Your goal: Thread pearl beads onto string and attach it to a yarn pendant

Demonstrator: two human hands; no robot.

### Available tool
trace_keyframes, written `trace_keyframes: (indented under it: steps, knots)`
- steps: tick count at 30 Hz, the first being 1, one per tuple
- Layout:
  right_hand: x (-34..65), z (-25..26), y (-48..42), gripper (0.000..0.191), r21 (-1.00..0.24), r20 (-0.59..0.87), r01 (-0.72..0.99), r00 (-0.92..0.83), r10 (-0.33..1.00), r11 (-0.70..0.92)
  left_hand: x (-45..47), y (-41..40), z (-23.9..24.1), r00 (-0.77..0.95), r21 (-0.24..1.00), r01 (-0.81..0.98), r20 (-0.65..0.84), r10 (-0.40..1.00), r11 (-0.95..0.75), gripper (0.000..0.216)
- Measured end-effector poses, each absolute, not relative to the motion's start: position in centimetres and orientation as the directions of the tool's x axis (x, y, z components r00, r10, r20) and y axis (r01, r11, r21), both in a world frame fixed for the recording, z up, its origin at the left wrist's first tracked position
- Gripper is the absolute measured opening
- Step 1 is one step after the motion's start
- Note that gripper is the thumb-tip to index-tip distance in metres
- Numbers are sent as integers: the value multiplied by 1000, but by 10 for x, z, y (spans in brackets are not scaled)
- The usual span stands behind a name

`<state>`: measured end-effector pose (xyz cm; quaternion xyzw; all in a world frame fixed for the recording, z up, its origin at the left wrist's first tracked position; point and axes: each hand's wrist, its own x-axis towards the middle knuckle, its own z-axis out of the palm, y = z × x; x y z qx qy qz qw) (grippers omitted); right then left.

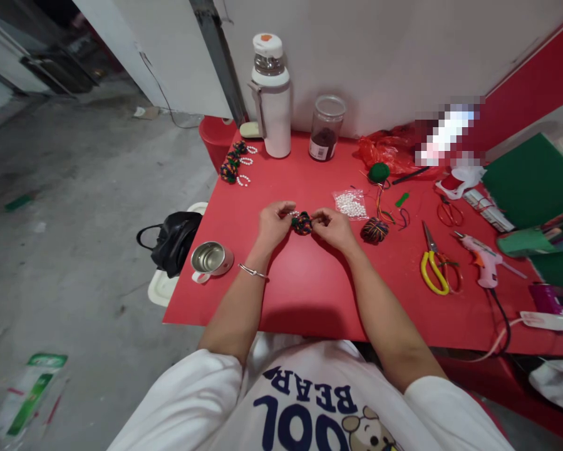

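Observation:
A small multicoloured woven knot ball (302, 223) is pinched between both of my hands over the red table (304, 282). My left hand (272, 224) grips its left side, with a few white beads showing at the fingertips. My right hand (332, 227) holds its right side with closed fingers. A silver bangle (253, 271) sits on my left wrist. To the right lie a second woven ball (374, 230) and a small bag of white pearl beads (351, 204).
A white thermos (272, 94) and a glass jar (326, 128) stand at the back. Finished knot charms (234, 163) lie back left, a steel cup (209, 259) at the left edge. Yellow scissors (432, 263), a pink glue gun (483, 258), green felt (535, 178) lie right.

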<state>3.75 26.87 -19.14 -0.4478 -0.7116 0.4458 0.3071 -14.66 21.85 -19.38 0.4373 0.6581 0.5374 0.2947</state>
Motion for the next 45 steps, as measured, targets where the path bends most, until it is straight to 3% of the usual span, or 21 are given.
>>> trace_keyframes:
  steps: [4,8,16,22,28,36,41,45]
  knots:
    - [37,-188,265,22,-931,13,328,-408,913,160,-144,213,-180,-426,922,384,229,875,-54,25]
    - [35,-180,262,19,-937,80,276,-422,903,212,-145,207,-167,-377,865,482,351,857,-142,28]
    - [32,-172,260,18,-934,158,229,-419,894,273,-140,202,-157,-361,860,476,379,852,-181,29]
    - [27,-172,248,24,-980,86,115,-478,874,160,-148,197,-142,-278,799,573,399,874,-183,24]
    - [-12,-164,237,27,-995,47,51,-513,857,85,-207,206,-102,-52,663,724,330,942,-193,24]
    - [-98,-163,235,12,-996,-82,67,-474,877,-56,-289,234,-84,35,704,705,81,996,-82,23]
    - [-145,-174,231,9,-970,-242,80,-374,896,-228,-311,251,-93,139,654,749,-3,990,-103,25]
    - [-166,-178,230,8,-963,-268,98,-382,884,-249,-316,270,-96,204,660,740,-30,979,-134,34]
